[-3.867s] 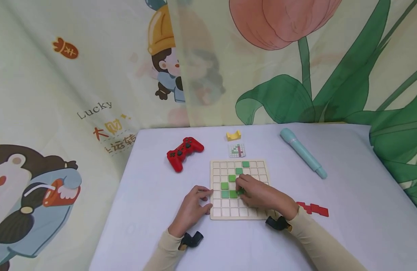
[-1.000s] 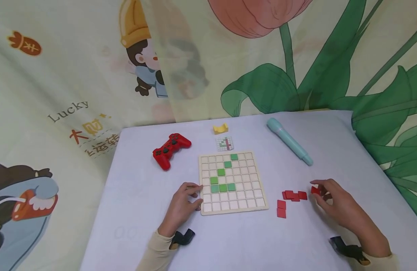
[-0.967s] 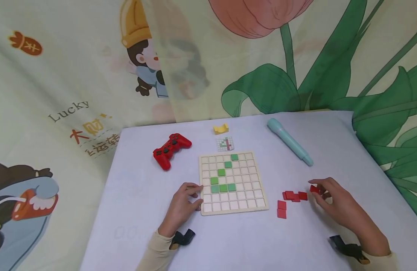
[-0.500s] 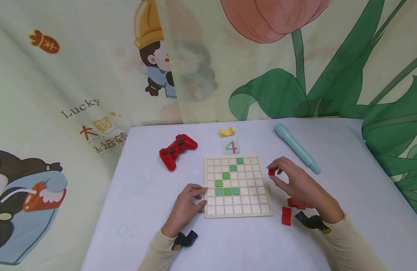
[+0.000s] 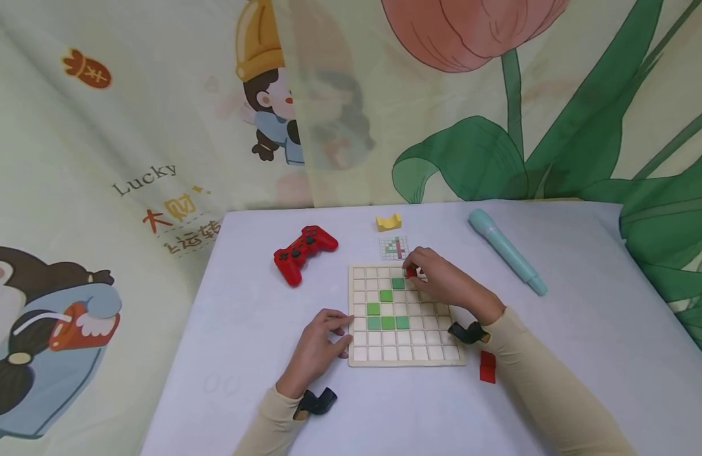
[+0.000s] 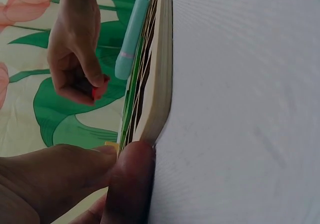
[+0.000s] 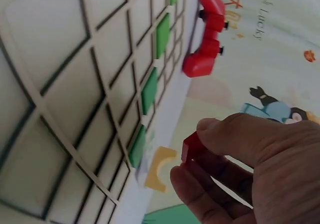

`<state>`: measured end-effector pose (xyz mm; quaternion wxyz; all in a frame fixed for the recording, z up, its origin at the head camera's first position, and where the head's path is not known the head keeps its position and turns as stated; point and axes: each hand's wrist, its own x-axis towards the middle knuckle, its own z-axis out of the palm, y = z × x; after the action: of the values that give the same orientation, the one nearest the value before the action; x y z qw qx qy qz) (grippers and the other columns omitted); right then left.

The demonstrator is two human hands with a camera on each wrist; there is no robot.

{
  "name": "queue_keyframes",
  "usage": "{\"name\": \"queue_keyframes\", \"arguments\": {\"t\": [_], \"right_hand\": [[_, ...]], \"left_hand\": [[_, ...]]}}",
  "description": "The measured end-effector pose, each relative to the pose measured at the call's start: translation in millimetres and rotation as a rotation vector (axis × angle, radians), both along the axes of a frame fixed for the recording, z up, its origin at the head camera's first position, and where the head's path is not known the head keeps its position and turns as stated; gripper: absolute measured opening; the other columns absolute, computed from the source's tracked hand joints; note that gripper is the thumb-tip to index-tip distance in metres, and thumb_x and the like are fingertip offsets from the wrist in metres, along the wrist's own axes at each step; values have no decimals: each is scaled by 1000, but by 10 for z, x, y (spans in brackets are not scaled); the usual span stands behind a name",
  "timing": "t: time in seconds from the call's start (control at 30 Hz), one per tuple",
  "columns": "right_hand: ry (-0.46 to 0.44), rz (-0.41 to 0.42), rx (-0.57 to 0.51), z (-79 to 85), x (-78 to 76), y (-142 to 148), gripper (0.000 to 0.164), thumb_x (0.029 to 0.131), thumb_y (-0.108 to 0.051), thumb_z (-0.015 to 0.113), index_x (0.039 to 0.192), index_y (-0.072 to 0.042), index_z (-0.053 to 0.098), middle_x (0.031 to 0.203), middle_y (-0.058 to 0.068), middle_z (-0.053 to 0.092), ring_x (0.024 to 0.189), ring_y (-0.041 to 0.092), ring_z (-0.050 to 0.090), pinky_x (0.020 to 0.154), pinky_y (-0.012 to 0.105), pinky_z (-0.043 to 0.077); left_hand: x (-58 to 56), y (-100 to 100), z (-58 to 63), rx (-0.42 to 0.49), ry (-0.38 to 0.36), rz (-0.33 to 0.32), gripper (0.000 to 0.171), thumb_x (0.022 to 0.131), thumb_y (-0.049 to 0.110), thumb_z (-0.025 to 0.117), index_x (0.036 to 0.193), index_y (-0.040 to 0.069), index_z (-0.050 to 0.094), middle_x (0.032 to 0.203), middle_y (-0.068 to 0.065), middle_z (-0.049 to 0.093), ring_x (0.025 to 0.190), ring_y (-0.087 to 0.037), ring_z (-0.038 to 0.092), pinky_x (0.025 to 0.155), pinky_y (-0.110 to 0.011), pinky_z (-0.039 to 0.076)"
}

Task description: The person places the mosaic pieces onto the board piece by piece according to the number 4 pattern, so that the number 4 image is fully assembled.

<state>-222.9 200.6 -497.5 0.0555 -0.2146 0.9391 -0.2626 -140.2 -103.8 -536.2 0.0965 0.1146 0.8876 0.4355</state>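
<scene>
My left hand (image 5: 315,345) rests its fingertips against the left edge of a square wooden grid board (image 5: 408,363); the left wrist view shows fingertips at the board's rim. Several green tiles (image 5: 388,323) lie in its cells, some in a diagonal line and some in a row. My right hand (image 5: 449,282) pinches a small red square tile (image 7: 191,146) between thumb and fingers, above the board's far edge. In the right wrist view, the tile hangs apart from the grid. At the back, the hand partly hides a green tile.
Two red tiles (image 5: 488,367) lie right of the board; my right forearm hides the others. Behind the board are a small pattern card (image 5: 393,248) and a yellow curved block (image 5: 388,221). A red game controller (image 5: 305,254) sits left, a teal microphone (image 5: 507,252) right.
My right hand has picked up a red tile from the loose ones on the right and carried it left to the board's far edge. The left hand stays at the board's edge.
</scene>
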Motion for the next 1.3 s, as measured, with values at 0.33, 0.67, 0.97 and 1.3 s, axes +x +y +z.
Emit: {"name": "queue_keyframes", "arguments": {"t": [0.33, 0.67, 0.97, 1.3], "right_hand": [[-17, 52, 84, -158, -99, -83, 21, 99, -8, 75, 119, -6, 70, 117, 9, 66, 104, 19, 62, 91, 37, 61], [0, 61, 115, -202, -56, -75, 23, 98, -7, 75, 121, -6, 73, 121, 10, 67, 111, 21, 64, 97, 38, 62], [-10, 56, 85, -194, -60, -24, 23, 96, -7, 78, 119, -10, 74, 119, 6, 69, 109, 20, 63, 100, 40, 61], [45, 96, 103, -198, -56, -3, 19, 94, -4, 79, 112, -10, 74, 110, 4, 70, 103, 18, 61, 93, 36, 62]], "left_hand": [[5, 6, 20, 1, 1, 4, 42, 91, 0, 80, 132, 0, 74, 130, -13, 64, 100, -20, 65, 61, -13, 57], [4, -5, 18, 31, 12, -11, 42, 90, -3, 79, 131, -2, 73, 129, -15, 64, 100, -21, 66, 61, -14, 58], [-1, 1, 30, 19, 8, -6, 41, 91, -1, 79, 132, -1, 74, 129, -13, 64, 101, -20, 66, 61, -14, 58], [7, 3, 43, 7, -2, -3, 41, 91, -1, 79, 132, -1, 74, 129, -15, 64, 99, -20, 65, 61, -14, 58]]}}
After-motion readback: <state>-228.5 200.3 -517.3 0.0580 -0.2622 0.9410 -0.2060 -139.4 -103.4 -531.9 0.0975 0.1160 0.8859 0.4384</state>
